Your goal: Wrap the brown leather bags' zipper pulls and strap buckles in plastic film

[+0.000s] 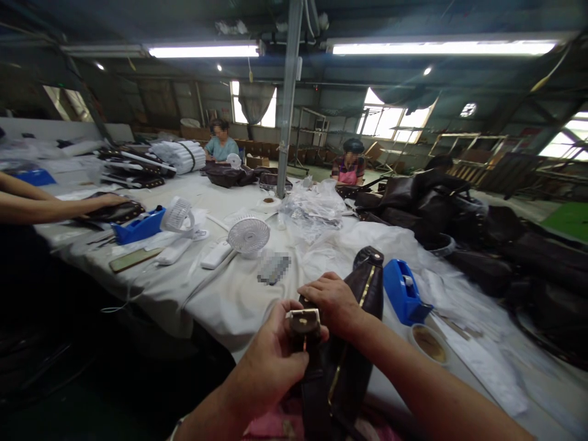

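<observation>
A dark brown leather bag (374, 297) with a gold zip stands tilted at the table's near edge. From it comes a leather strap (305, 326) with a pale metal buckle (304, 312). My left hand (278, 355) is closed around the strap just below the buckle, thumb in front. Just beyond the buckle, my right hand (331, 301) curls over the strap's far part, with its palm beside the bag. Its fingertips are partly hidden. The bag's lower end drops toward my lap.
Right of the bag are a blue tape dispenser (402, 291) and a round tub (429, 343). Dark bags (459, 220) are piled beyond. Small white fans (248, 234), a phone (135, 260) and plastic sheeting (312, 208) lie ahead. A co-worker's arms (59, 205) reach in at left.
</observation>
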